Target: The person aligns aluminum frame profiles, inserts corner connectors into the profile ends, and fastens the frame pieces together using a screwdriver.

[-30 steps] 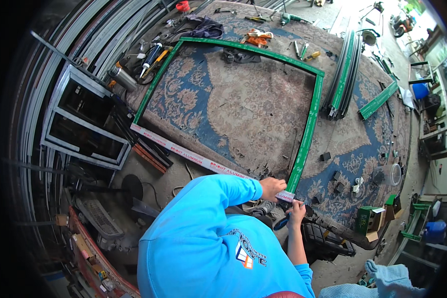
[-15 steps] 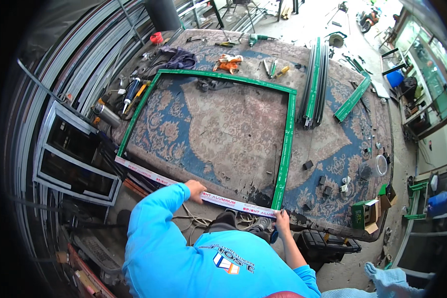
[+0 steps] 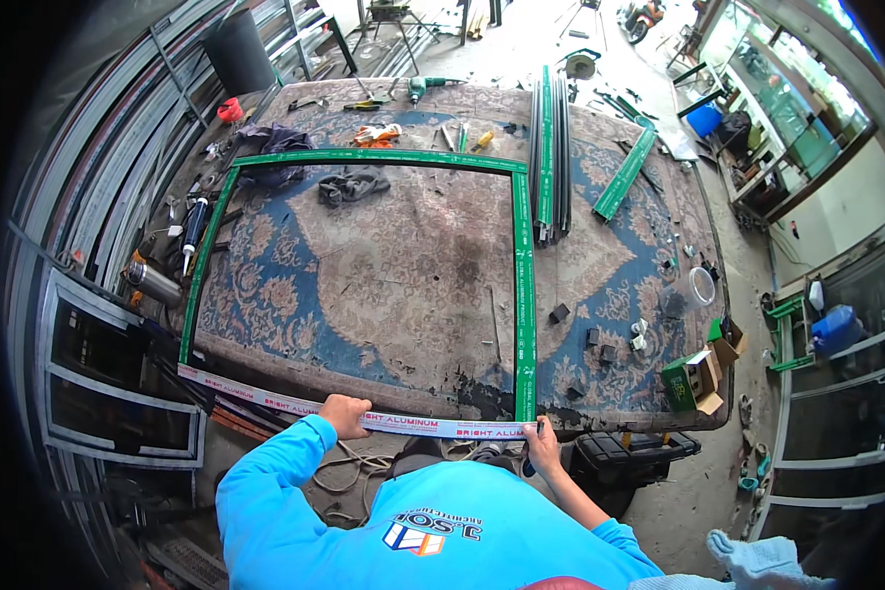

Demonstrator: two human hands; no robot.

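Observation:
A large rectangular aluminum frame (image 3: 526, 295) lies on the carpet-covered table. Green film wraps three of its sides, while white film with red print covers the near rail (image 3: 413, 425). My left hand (image 3: 346, 416) is closed over that near rail, left of its right end. At the near right corner, my right hand (image 3: 543, 448) has its fingers curled around the rail's end. Something small and dark shows by the right fingertips; I cannot make out what it is.
Green-and-black profiles (image 3: 549, 157) lie beyond the frame's right side, with a shorter green profile (image 3: 626, 175) farther right. A drill (image 3: 428, 88) rests at the far edge. Caulking gun (image 3: 195, 231) and metal flask (image 3: 154, 283) sit left. A green box (image 3: 686, 382) stands near right.
The whole view has shifted, so the frame and table appear farther left. Both hands keep their places on the near rail.

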